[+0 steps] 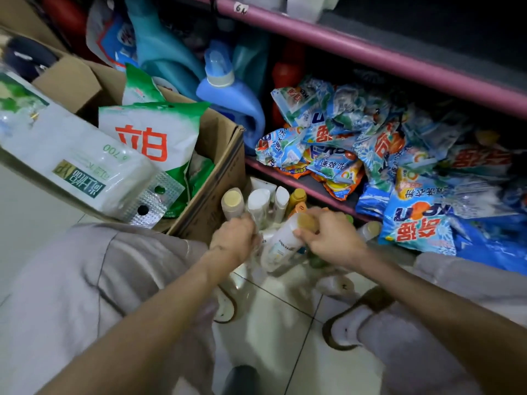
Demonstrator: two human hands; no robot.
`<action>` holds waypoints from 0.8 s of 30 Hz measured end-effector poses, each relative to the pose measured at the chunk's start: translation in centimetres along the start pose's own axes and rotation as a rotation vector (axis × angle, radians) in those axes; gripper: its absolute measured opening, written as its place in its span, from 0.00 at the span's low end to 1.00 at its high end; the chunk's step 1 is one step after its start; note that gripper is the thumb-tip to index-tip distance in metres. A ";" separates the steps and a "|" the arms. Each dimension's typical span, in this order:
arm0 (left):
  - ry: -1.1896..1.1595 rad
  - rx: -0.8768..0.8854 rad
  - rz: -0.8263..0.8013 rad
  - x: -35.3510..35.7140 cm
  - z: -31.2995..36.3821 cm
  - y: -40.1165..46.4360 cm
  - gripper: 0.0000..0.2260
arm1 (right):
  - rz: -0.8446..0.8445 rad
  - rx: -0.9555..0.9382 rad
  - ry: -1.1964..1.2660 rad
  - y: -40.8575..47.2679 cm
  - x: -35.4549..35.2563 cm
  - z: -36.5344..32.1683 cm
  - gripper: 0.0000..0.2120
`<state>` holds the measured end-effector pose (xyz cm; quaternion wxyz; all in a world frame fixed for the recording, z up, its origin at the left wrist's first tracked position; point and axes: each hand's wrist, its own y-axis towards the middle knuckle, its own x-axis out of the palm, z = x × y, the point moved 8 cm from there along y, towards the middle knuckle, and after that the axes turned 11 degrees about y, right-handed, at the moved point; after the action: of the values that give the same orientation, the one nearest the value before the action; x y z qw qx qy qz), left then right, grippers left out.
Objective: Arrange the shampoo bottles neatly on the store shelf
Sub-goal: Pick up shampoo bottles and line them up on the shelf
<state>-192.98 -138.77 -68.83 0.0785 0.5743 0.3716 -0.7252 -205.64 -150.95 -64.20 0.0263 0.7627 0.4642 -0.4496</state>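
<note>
Several shampoo bottles stand on the floor under the lowest pink shelf. My right hand grips the gold cap of a white shampoo bottle, which tilts toward me. My left hand is closed around the body of a clear bottle with a tan cap, standing at the left of the group. Behind them stand white bottles and yellow-orange ones. A small white bottle with a gold cap lies to the right.
A cardboard box with green-and-white detergent bags stands at the left, touching the bottles. Blue detergent packets pile on the shelf above. A blue jug stands behind. My knees and slippers are on the tiled floor.
</note>
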 end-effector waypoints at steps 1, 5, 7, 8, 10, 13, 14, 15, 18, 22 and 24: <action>-0.023 0.020 0.031 -1.8 0.2 -0.4 0.15 | 0.044 0.004 0.056 -0.8 -1.8 -0.3 0.17; -0.154 0.149 0.182 -10.0 0.6 -2.7 0.15 | 0.244 0.067 0.419 -5.0 -9.4 -0.5 0.10; -0.253 0.187 0.300 -14.4 0.4 -4.0 0.11 | 0.338 0.094 0.743 -7.4 -12.9 -0.3 0.10; -0.302 0.202 0.367 -16.5 0.2 -4.6 0.10 | 0.380 0.100 0.867 -8.6 -14.6 -0.2 0.11; -0.406 0.238 0.467 -20.2 0.3 -5.7 0.09 | 0.457 0.103 1.093 -10.7 -17.6 0.1 0.11; -0.635 0.265 0.571 -24.8 0.7 -7.1 0.11 | 0.551 0.073 1.426 -12.6 -21.4 0.6 0.09; -0.698 0.277 0.603 -26.2 1.0 -7.4 0.11 | 0.583 0.072 1.518 -12.9 -22.3 0.8 0.08; -0.746 0.297 0.627 -27.4 1.5 -7.6 0.12 | 0.613 0.081 1.606 -13.1 -23.1 1.0 0.07; -0.828 0.371 0.673 -30.1 3.3 -8.3 0.18 | 0.670 0.088 1.715 -12.7 -24.5 1.1 0.06; -0.909 0.467 0.714 -32.5 5.9 -9.4 0.15 | 0.749 0.137 1.663 -11.4 -25.6 1.0 0.12; -0.946 0.489 0.707 -32.7 6.7 -9.6 0.15 | 0.780 0.163 1.650 -10.3 -25.5 1.2 0.14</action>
<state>-192.59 -146.41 -34.96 0.3354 0.2811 -0.0914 -0.8945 -218.21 -163.11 -42.92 -0.2176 0.9442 0.0121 0.2470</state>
